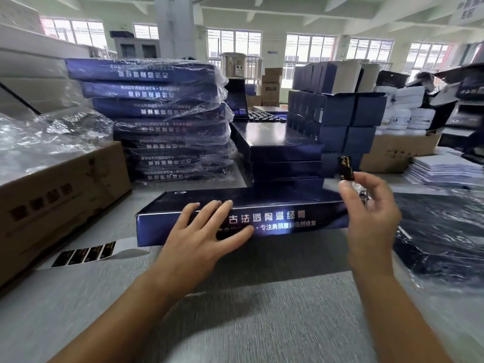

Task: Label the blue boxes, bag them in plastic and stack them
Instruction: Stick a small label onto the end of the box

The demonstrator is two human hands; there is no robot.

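Brown carton point(60, 203) cut by left edge, label point(346, 169) print unreadably small, plastic point(440, 244) at right blurred

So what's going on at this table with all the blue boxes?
A person is labelling boxes by hand. Their left hand rests flat on a blue box lying on the table, while the right hand pinches a small black label above the box's right end, not yet stuck on. A strip of labels lies at the left. Behind, a tall stack is already bagged in plastic; a shorter stack beside it is bare.
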